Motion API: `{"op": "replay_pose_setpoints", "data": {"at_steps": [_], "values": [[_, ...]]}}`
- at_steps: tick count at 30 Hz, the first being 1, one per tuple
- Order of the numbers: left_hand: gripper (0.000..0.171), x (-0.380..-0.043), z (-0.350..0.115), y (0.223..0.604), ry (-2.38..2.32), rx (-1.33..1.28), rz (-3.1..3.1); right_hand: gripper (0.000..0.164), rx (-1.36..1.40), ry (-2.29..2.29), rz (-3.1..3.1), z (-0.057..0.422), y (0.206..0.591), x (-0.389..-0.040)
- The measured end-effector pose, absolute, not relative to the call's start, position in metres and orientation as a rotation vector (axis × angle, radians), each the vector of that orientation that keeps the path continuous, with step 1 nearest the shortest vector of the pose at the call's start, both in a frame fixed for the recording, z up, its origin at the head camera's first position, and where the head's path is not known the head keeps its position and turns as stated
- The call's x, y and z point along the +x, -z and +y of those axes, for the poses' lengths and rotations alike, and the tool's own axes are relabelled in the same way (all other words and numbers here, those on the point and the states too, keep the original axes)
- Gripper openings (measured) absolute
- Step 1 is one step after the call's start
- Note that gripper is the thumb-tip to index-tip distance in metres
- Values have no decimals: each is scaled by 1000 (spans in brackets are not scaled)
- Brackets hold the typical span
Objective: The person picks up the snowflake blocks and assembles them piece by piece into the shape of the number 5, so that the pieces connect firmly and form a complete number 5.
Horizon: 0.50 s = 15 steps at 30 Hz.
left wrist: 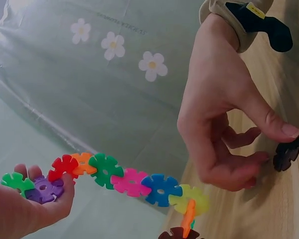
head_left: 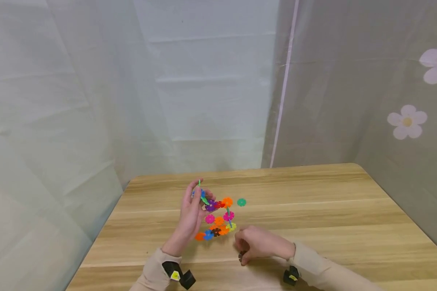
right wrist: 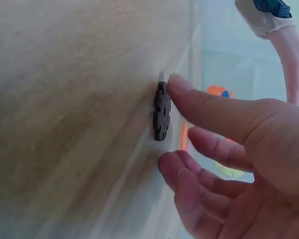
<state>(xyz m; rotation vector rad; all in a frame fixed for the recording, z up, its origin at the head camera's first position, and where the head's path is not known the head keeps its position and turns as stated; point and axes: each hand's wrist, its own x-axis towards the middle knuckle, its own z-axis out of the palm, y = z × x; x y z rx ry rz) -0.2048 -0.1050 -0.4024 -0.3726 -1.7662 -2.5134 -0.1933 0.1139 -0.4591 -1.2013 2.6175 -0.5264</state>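
Observation:
My left hand (head_left: 191,210) is raised over the table and holds one end of a chain of interlocking flower-shaped plastic discs (left wrist: 132,182). Its fingers curl about the green and purple discs (left wrist: 45,190). From there the chain hangs down through red, orange, green, pink, blue and yellow discs. Lower to the right, my right hand (head_left: 264,242) is at the tabletop beside a black notched disc (right wrist: 162,112). The thumb touches this disc's edge while the other fingers, loosely bent, stand apart from it. In the left wrist view the black disc (left wrist: 287,154) shows under the thumb tip.
A single green disc (head_left: 241,202) lies beyond the chain on the wooden table (head_left: 313,210). Pale curtains (head_left: 211,101) hang behind the table, with white flowers (head_left: 407,122) printed at the right. A black wrist camera (head_left: 291,275) sits on the right sleeve.

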Motion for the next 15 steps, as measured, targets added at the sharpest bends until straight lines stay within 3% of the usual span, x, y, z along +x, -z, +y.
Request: {"op": "replay_pose_setpoints", "data": {"at_steps": [15], "values": [[30,-199,-98,404,2523,-425,-1833,27,-1198,571,2494,116,456,-182]]}}
